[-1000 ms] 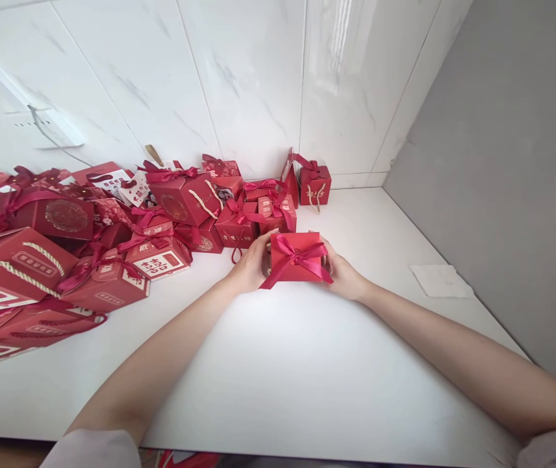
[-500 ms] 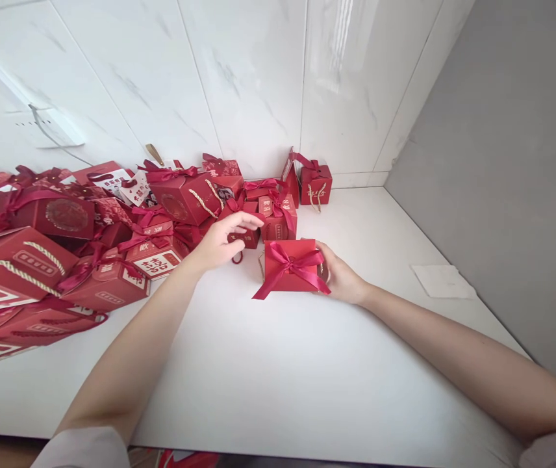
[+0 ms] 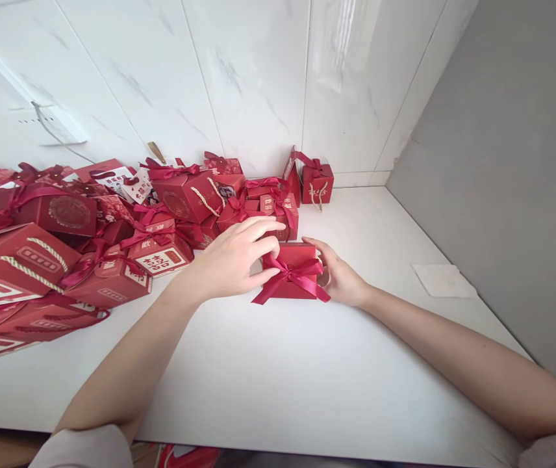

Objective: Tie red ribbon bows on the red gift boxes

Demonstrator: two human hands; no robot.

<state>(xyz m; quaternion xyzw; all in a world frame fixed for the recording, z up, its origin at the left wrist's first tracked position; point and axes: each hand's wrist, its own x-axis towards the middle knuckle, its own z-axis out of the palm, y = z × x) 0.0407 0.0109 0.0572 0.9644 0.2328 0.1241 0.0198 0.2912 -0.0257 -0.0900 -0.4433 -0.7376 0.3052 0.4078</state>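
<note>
A small red gift box with a shiny red ribbon bow on it stands on the white table, in front of me. My right hand grips the box at its right side, thumb and fingers around the edge. My left hand is at the box's left side, its fingers curved and apart, the fingertips touching the bow's left loop or just over it. Part of the box's left side is hidden behind those fingers.
Many red gift boxes with ribbons and rope handles are piled along the left and back. One small red box stands by the tiled wall. A white paper lies at the right, near the grey wall.
My left hand has moved right, from beside the pile to the bow. The box has tilted slightly, showing more of its top edge, with my right hand still on it.
</note>
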